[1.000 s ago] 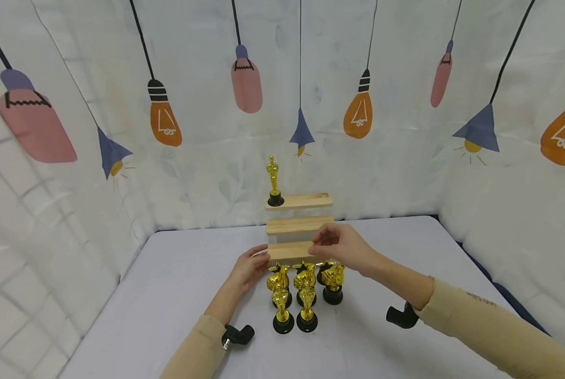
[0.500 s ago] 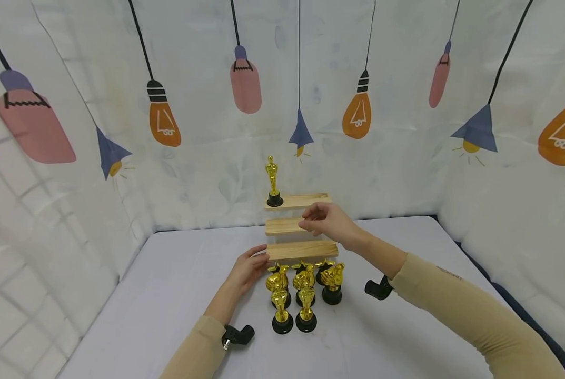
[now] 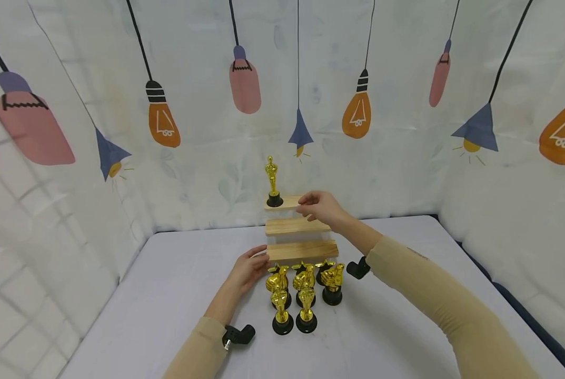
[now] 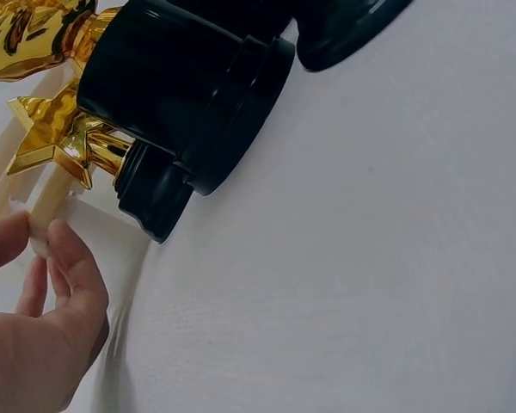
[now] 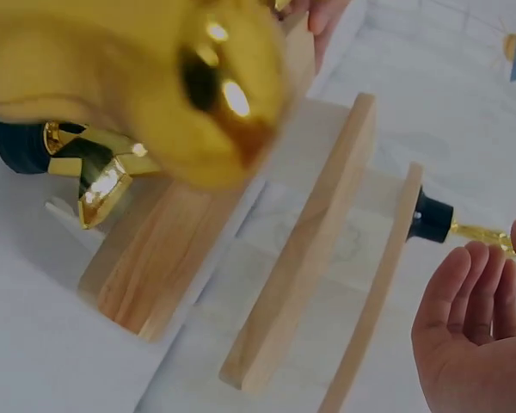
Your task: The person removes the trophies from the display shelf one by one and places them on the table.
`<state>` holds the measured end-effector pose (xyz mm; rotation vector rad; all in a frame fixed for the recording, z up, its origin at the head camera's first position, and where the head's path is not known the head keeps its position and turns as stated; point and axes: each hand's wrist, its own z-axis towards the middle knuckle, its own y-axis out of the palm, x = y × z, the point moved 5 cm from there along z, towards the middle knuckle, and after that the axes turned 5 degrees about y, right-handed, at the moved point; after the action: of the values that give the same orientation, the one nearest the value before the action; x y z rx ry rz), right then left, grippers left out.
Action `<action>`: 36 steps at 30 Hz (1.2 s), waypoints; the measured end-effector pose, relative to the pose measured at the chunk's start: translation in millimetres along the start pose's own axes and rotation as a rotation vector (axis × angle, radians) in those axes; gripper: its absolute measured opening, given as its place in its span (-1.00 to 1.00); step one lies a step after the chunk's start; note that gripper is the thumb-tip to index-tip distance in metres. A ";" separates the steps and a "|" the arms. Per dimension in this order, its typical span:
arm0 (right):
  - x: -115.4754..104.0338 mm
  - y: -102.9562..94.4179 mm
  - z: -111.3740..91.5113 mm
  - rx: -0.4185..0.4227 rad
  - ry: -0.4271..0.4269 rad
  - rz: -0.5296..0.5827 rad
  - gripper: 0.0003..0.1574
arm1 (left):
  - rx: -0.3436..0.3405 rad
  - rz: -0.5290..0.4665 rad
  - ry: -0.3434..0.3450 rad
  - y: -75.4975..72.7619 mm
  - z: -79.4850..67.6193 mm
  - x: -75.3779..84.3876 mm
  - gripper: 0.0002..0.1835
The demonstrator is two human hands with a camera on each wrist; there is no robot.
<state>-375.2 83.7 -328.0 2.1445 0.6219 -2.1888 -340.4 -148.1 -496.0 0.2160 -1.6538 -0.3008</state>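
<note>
A stepped rack with three wooden shelves stands mid-table. My left hand (image 3: 249,269) pinches the left end of its lowest shelf (image 3: 303,251) between thumb and fingers; in the left wrist view, the fingertips (image 4: 73,258) meet on that wooden edge. My right hand (image 3: 324,209) is raised in front of the right part of the top shelf (image 3: 289,202), fingers loosely bent, with nothing seen in them. To its left a gold figure trophy (image 3: 271,181) stands upright on that shelf, apart from the hand in the head view. The middle shelf (image 3: 291,227) bears nothing.
Several gold trophies on black bases stand before the rack: two figure trophies (image 3: 280,311) in front, bulkier gold ones (image 3: 331,279) behind, and star trophies (image 4: 56,142) closest to the lowest shelf. A printed cloth wall (image 3: 206,173) rises behind the table.
My right hand has risen from by the lowest shelf, past the middle one, to the top shelf. The left hand keeps its grip on the lowest shelf. The trophies have not moved.
</note>
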 end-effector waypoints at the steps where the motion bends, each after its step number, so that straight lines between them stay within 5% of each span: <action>1: 0.1 -0.2 2.2 0.005 0.005 -0.005 -0.63 | 0.000 0.000 -0.003 -0.2 0.2 -0.2 -0.46; 24: -10.7 6.3 42.5 -0.073 0.076 -0.046 -0.49 | -0.035 0.010 -0.035 -3.8 7.9 -0.9 -0.46; 36: -15.7 25.6 66.4 -0.018 0.104 0.091 -0.34 | -0.034 0.019 -0.039 -4.1 7.1 -0.6 -0.46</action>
<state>-430.6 36.8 -321.0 2.2424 0.5352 -2.0294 -347.6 -151.3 -498.5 0.1698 -1.6875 -0.3206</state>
